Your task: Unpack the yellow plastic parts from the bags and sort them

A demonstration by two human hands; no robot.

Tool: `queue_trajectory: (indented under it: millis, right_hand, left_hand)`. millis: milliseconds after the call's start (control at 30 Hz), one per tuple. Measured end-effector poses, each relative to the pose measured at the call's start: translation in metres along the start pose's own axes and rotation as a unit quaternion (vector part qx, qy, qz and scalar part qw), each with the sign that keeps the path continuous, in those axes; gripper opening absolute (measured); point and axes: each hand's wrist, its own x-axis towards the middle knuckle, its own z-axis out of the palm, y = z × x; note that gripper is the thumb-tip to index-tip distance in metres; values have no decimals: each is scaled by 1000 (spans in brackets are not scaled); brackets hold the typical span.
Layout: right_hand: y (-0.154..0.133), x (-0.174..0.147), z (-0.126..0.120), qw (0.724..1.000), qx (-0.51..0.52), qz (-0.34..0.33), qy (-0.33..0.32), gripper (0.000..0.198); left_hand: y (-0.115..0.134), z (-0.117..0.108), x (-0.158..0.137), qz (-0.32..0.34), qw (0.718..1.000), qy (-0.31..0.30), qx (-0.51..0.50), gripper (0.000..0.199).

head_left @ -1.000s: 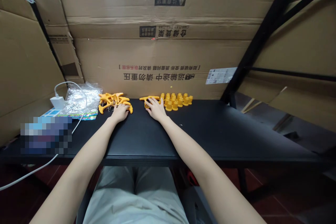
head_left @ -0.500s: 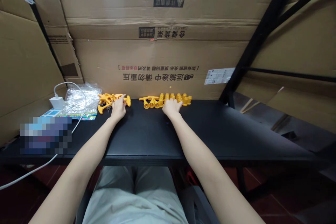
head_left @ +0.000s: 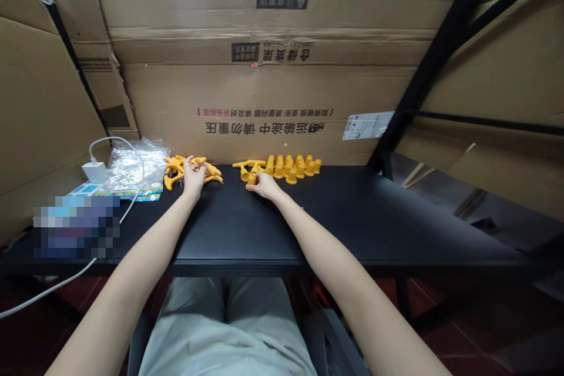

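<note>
My left hand [head_left: 192, 177] is at the pile of yellow T-shaped handles [head_left: 173, 181], its fingers curled around one handle whose yellow end shows between them. Thin dark chains or springs lie among the pile. In my right hand [head_left: 267, 185] a small yellow flanged cup [head_left: 251, 178] is pinched between thumb and fingers, just in front of a few assembled yellow pieces [head_left: 242, 165] with handles. Right of that hand stand several more yellow cups [head_left: 300, 168] in rows, one of them a little forward of the others.
Clear plastic bags [head_left: 136, 164] and a white charger [head_left: 95, 173] with a cable are on the left of the black table [head_left: 247, 235], behind a blurred-out item [head_left: 77, 226]. A cardboard wall [head_left: 264, 88] rises along the back edge; a black metal post [head_left: 423, 64] stands at right.
My right hand has moved left from the cup rows with one cup in it. My left hand has shifted slightly left, and handles at the pile's right side lie differently.
</note>
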Motion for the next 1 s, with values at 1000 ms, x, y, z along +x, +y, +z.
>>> queue_trajectory:
  millis: [1000]
  right_hand:
    - [-17,-13,0,972,-95,-200,83,30]
  left_hand:
    - [-4,7,-15,-43,959,-257,112,73]
